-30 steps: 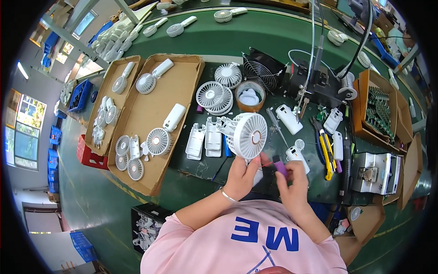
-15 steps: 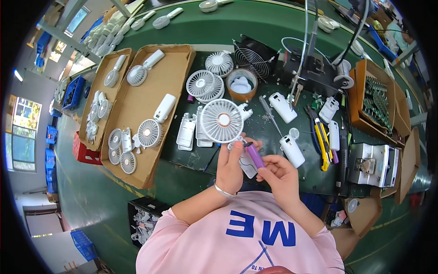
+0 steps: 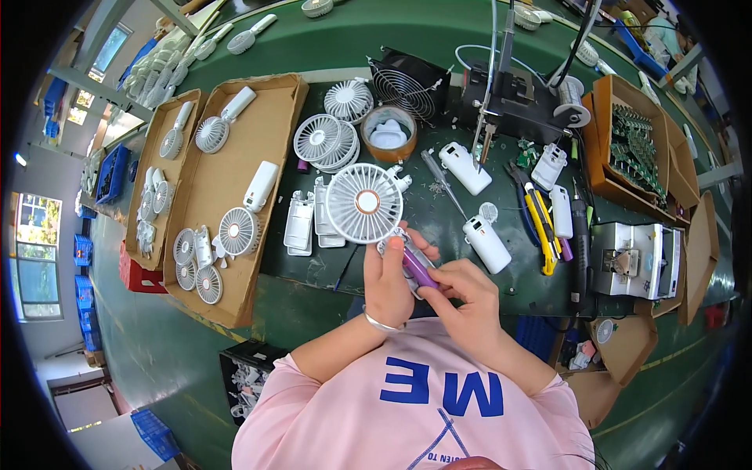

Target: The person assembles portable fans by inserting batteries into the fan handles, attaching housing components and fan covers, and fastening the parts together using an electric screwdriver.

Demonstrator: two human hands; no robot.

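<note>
Grips the white fan [image 3: 348,210] below its head with the left hand [image 3: 388,288]; pinches the purple cylinder [image 3: 417,268] by one end with the right hand [image 3: 468,296].

Behind the left fingers [image 3: 393,252], the lower part of the white fan [image 3: 348,211] is largely hidden. The right fingers [image 3: 453,276] cover the near end of the purple cylinder [image 3: 417,270]; how deep it sits cannot be told. Well beyond the fingers, a handheld fan [image 3: 316,8] is cut by the upper edge. Far to their right, parts on the green circuit boards [image 3: 638,145] are too small to tell.
</note>
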